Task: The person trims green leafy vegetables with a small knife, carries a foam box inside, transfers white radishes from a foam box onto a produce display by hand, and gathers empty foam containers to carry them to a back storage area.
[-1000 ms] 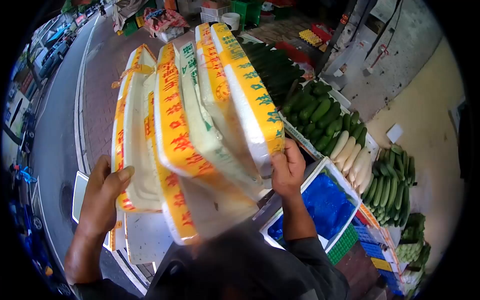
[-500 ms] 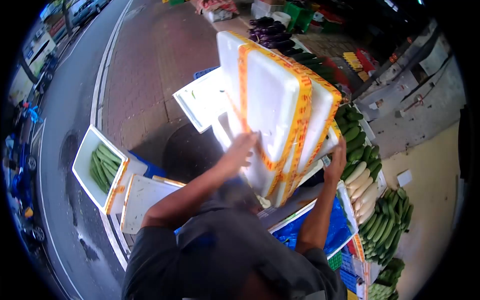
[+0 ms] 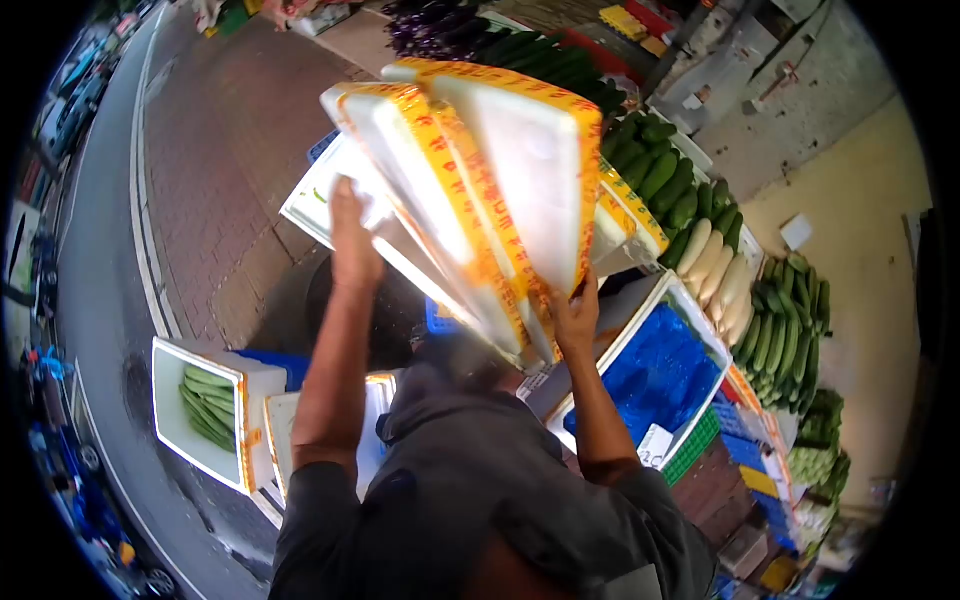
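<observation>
Several white foam lids with yellow tape and red lettering stand tilted and fanned out in front of me. My right hand grips their lower right edge, thumb against the tape. At the left side of the stack, my left hand is raised by the edge of a leaning white lid; its fingers are blurred, and whether they hold that edge is unclear. Behind the lids lies a white foam tray with a few green scraps.
A foam box of long green gourds stands at lower left by the road. To the right are a box lined with blue plastic, white radishes, cucumbers and green gourds. Eggplants lie at the top.
The lids have turned from upright broad faces into a leftward-leaning fan. My left hand has moved left and up from their front face, while my right hand has shifted lower and left.
</observation>
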`<move>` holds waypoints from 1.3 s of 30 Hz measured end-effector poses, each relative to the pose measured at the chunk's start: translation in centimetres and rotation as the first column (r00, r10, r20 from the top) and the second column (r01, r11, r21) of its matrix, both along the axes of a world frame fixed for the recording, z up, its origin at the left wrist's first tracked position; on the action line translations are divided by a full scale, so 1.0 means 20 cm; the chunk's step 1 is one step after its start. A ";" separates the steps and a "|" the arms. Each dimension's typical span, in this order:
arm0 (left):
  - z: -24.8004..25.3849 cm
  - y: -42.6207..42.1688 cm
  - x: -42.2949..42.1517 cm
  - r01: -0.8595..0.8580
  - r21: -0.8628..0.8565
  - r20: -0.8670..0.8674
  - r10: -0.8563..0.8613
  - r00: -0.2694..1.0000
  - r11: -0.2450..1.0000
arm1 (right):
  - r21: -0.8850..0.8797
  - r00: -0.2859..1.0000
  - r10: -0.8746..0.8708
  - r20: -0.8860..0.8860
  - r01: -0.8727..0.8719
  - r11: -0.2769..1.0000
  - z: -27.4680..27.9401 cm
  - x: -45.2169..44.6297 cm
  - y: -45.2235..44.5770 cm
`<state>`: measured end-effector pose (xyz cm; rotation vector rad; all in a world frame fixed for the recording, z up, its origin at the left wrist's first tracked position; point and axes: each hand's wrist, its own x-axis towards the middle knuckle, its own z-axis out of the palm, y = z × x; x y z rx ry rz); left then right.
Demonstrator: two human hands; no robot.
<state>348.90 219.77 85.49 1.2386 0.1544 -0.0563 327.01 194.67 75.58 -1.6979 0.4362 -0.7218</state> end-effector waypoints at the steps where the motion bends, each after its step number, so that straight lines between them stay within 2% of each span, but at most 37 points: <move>1: 0.07 0.05 0.14 -0.078 0.114 0.184 0.056 0.981 0.990 | 0.038 1.000 -0.024 -0.009 0.024 0.999 -0.01 0.03 0.03; 3: 0.30 0.06 0.31 -0.152 0.374 0.468 -0.044 0.883 0.915 | 0.151 0.996 -0.027 -0.085 0.040 0.988 0.03 0.11 0.05; 4: 0.34 0.06 0.45 -0.191 0.494 0.548 -0.134 0.826 0.848 | 0.208 0.993 -0.023 -0.118 0.047 0.977 0.06 0.15 0.07; 5: 0.38 0.03 0.51 -0.070 0.474 0.519 -0.214 0.827 0.878 | 0.233 0.988 -0.092 -0.121 0.118 0.965 0.12 0.21 0.12; 7: 0.46 -0.02 0.62 0.171 0.421 0.461 -0.372 0.805 0.891 | 0.100 0.989 -0.092 -0.114 0.104 0.990 -0.06 0.26 0.10; 8: 0.44 -0.01 0.68 0.196 0.444 0.408 -0.392 0.825 0.875 | 0.059 0.989 -0.088 -0.116 0.095 0.994 -0.10 0.27 0.11; 9: 0.43 -0.01 0.73 0.230 0.388 0.405 -0.389 0.827 0.893 | 0.018 0.989 -0.084 -0.118 0.087 0.996 -0.14 0.29 0.11; 11: 0.40 -0.08 0.75 0.292 0.277 0.379 -0.384 0.842 0.915 | 0.082 0.997 -0.073 -0.005 0.074 0.994 -0.14 0.35 0.08; 12: 0.38 -0.14 0.73 0.218 0.296 0.469 -0.340 0.815 0.930 | 0.266 0.996 -0.090 -0.012 0.090 0.960 -0.12 0.38 0.09; 13: 0.39 -0.20 0.69 0.216 0.256 0.481 -0.318 0.817 0.942 | 0.505 0.999 -0.035 0.017 0.022 0.863 0.04 0.40 0.07; 15: 0.42 -0.25 0.63 0.212 0.173 0.500 -0.271 0.822 0.962 | 0.222 0.992 -0.032 -0.121 0.058 0.973 -0.10 0.38 0.00; 16: 0.41 -0.26 0.62 0.182 0.286 0.563 -0.319 0.762 0.941 | 0.161 0.984 -0.032 -0.174 0.060 0.985 -0.09 0.35 -0.02; 19: 0.47 -0.25 0.60 0.233 0.308 0.581 -0.377 0.722 0.922 | -0.015 0.951 -0.031 -0.309 0.027 1.000 -0.03 0.26 -0.01; 20: 0.47 -0.24 0.63 0.165 0.426 0.620 -0.419 0.663 0.890 | -0.052 0.956 -0.072 -0.283 0.059 0.997 -0.12 0.23 -0.01; 21: 0.48 -0.25 0.64 0.182 0.454 0.609 -0.453 0.652 0.872 | -0.088 0.960 -0.112 -0.256 0.092 0.992 -0.25 0.20 0.00; 23: 0.53 -0.28 0.64 0.211 0.509 0.589 -0.517 0.622 0.834 | 0.001 0.961 -0.152 -0.231 0.156 0.988 -0.31 0.19 0.07; 25: 0.50 -0.29 0.66 0.267 0.461 0.600 -0.519 0.609 0.846 | -0.077 0.940 -0.264 -0.216 0.253 0.965 -0.33 0.15 0.13; 27: 0.48 -0.28 0.70 0.306 0.410 0.601 -0.507 0.618 0.859 | 0.020 0.961 -0.238 -0.142 0.243 0.970 -0.34 0.14 0.13; 29: 0.47 -0.27 0.73 0.331 0.354 0.583 -0.483 0.653 0.875 | 0.166 0.946 -0.213 -0.246 0.257 0.952 -0.12 0.17 0.11; 31: 0.49 -0.28 0.75 0.369 0.294 0.622 -0.469 0.626 0.882 | -0.042 0.888 -0.411 -0.206 0.411 0.911 -0.43 0.23 0.12; 32: 0.51 -0.29 0.77 0.415 0.248 0.634 -0.470 0.613 0.875 | -0.093 0.876 -0.437 -0.203 0.428 0.899 -0.36 0.23 0.10; 33: 0.54 -0.29 0.79 0.460 0.201 0.646 -0.470 0.601 0.865 | -0.292 0.836 -0.519 -0.177 0.459 0.839 -0.42 0.22 0.10; 34: 0.57 -0.28 0.80 0.517 0.164 0.606 -0.499 0.620 0.840 | -0.479 0.837 -0.470 -0.279 0.303 0.824 -0.42 0.17 0.10; 35: 0.57 -0.28 0.79 0.483 0.169 0.599 -0.479 0.642 0.859 | -0.626 0.814 -0.435 -0.385 0.116 0.771 -0.40 0.11 0.11; 36: 0.57 -0.29 0.79 0.449 0.175 0.592 -0.458 0.663 0.876 | -0.489 0.836 -0.387 -0.389 0.168 0.856 -0.38 0.07 0.13; 37: 0.56 -0.30 0.78 0.414 0.181 0.586 -0.436 0.683 0.892 | -0.563 0.858 -0.397 -0.325 0.162 0.811 -0.45 0.06 0.14; 38: 0.53 -0.28 0.83 0.349 0.316 0.678 -0.467 0.567 0.882 | -0.634 0.877 -0.405 -0.259 0.162 0.756 -0.49 0.05 0.15; 39: 0.53 -0.24 0.88 0.413 0.272 0.700 -0.473 0.535 0.869 | -0.589 0.901 -0.366 -0.233 0.168 0.790 -0.54 0.05 0.12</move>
